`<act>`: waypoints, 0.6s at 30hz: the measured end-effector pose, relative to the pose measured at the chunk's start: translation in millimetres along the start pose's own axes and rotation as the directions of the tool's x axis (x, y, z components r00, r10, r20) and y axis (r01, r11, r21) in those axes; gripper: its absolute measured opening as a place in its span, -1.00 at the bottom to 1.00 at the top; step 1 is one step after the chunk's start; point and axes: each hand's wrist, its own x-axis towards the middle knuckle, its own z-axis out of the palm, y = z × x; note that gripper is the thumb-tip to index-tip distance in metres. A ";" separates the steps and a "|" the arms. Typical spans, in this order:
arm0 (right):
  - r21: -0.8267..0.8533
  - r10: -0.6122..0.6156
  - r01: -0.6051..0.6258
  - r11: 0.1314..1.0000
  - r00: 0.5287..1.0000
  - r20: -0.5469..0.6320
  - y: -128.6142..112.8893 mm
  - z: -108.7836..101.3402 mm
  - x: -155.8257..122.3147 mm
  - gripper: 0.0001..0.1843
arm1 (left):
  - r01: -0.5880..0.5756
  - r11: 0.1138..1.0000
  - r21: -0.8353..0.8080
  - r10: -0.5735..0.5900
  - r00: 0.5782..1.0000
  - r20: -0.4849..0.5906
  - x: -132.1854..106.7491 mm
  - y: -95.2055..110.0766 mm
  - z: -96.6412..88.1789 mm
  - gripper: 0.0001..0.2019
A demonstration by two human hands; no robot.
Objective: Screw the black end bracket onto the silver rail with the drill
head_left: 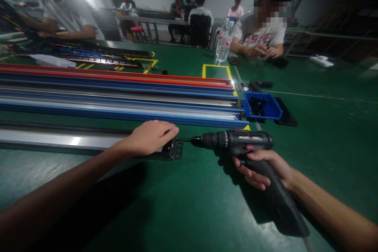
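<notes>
My right hand is wrapped round the handle of a black cordless drill, with fingers at the trigger. The drill lies level, and its long bit points left at the end of a long black-and-silver metal profile. Over that end rests my left hand, closed on the profile, its fingertips beside the tip of the bit. A small slotted black bracket juts from the profile's end. My fingers hide the exact spot where the bit meets the end piece.
Blue profiles and an orange one lie behind. To their right is a blue bin of small black parts, partly over a dark flat object. Water bottles stand farther back. Co-workers sit across the green table.
</notes>
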 end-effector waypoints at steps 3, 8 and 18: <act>-0.004 -0.003 0.003 1.000 1.000 -0.011 0.0 0.4 -0.8 -0.64 | 0.004 1.000 -0.009 -0.004 1.000 0.000 0.4 0.4 0.3 -0.46; -0.010 0.001 -0.001 1.000 1.000 -0.022 -1.4 1.8 0.0 -0.64 | 0.008 1.000 -0.012 -0.008 1.000 0.004 1.0 0.2 0.3 -0.45; -0.008 0.003 -0.003 1.000 1.000 -0.021 -1.7 2.1 0.5 -0.64 | 0.010 1.000 -0.011 -0.010 1.000 0.001 0.0 0.4 -0.4 -0.44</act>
